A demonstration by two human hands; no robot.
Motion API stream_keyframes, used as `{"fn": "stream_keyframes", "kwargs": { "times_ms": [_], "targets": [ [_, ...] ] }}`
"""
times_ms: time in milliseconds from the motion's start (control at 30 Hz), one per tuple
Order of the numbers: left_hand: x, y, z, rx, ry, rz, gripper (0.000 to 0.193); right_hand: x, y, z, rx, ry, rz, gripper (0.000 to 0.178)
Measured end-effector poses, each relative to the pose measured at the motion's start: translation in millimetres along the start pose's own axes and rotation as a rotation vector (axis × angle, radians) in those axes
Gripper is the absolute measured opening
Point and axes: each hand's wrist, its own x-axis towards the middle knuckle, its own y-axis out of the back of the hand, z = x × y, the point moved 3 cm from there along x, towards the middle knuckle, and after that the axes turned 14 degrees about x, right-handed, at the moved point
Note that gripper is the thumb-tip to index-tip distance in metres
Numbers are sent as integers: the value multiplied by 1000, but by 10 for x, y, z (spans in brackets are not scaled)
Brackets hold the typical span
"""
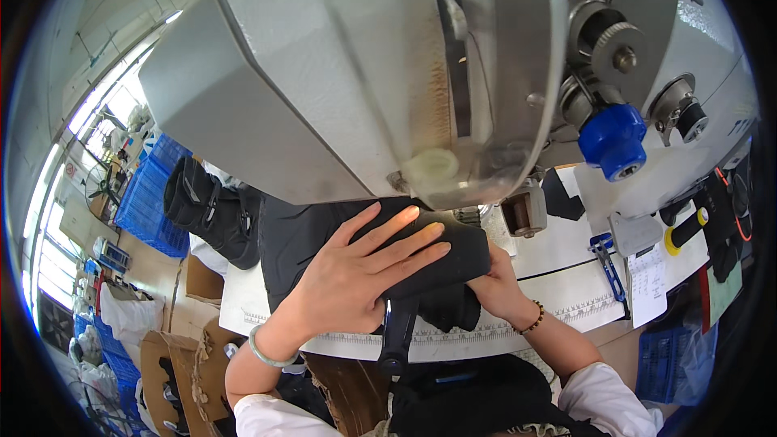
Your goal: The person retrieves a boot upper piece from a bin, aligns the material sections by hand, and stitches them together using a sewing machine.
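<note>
A dark piece of black fabric (pixel 464 257) lies folded on the white sewing table, under the head of a large grey sewing machine (pixel 307 73). My left hand (pixel 356 271) rests on top of the fabric, fingers stretched out and spread, its fingertips close to the lit area below the machine head. At the fabric's right edge, my right hand (pixel 498 285) pinches the cloth; some of its fingers are hidden beneath it. Behind the machine head, the needle cannot be seen. More black cloth (pixel 453 310) hangs in folds between my hands, beside a black strap-like lever (pixel 398 332).
A black boot (pixel 214 214) stands left of the table (pixel 243 299). At right are blue snips (pixel 609 271), a paper slip (pixel 647 285) and a yellow-ended spool (pixel 686 231). Blue crates (pixel 154 202) and cardboard boxes (pixel 190 372) stand on the left; another blue crate (pixel 660 360) sits lower right.
</note>
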Motion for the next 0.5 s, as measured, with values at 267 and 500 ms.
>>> {"fn": "stream_keyframes", "kwargs": {
  "times_ms": [267,500],
  "targets": [
    [14,12,-58,-16,-27,1,74,6,-23,22,-14,-2,-5,40],
    [49,-7,-132,-22,-58,-99,78,-18,-13,13,92,-46,-37,37]
  ]
}}
